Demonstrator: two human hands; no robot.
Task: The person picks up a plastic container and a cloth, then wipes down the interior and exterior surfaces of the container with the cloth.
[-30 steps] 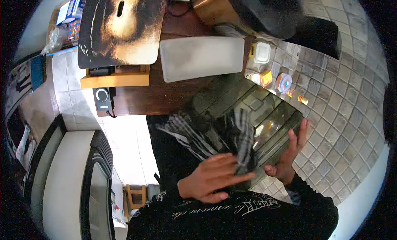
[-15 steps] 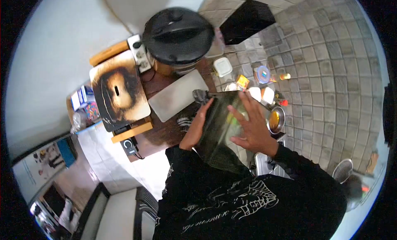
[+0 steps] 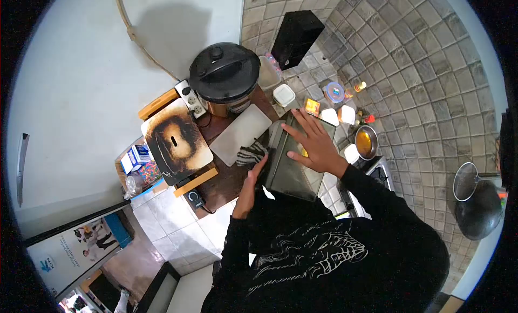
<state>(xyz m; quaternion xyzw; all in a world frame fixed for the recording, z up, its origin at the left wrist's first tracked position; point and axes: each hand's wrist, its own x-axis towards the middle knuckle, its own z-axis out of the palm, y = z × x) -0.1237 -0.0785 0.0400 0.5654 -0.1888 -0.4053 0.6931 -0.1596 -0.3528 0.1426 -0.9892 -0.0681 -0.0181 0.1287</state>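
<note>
A dark, see-through rectangular container (image 3: 294,175) is tilted in front of the black-shirted body, between my two hands. My right hand (image 3: 315,147) lies spread over its upper face, fingers apart. Against its left side is my left hand (image 3: 250,190), with a striped black-and-white cloth (image 3: 251,153) beside the fingertips; whether those fingers grip the cloth or the container's edge is hard to tell. Beyond the cloth, a frosted white tray (image 3: 241,134) rests on the brown table (image 3: 219,186).
A large black-lidded pot (image 3: 225,73), power strip (image 3: 191,102) and scorched board (image 3: 176,142) stand at the back left. Small tubs (image 3: 284,95), a yellow box (image 3: 312,107) and a metal pan (image 3: 366,142) line the tiled counter. A wok (image 3: 478,217) hangs at right.
The view has swung and widened to show more of the wall and counter. My left hand has left the cloth's middle for the container's left side, and my right hand now lies across its face.
</note>
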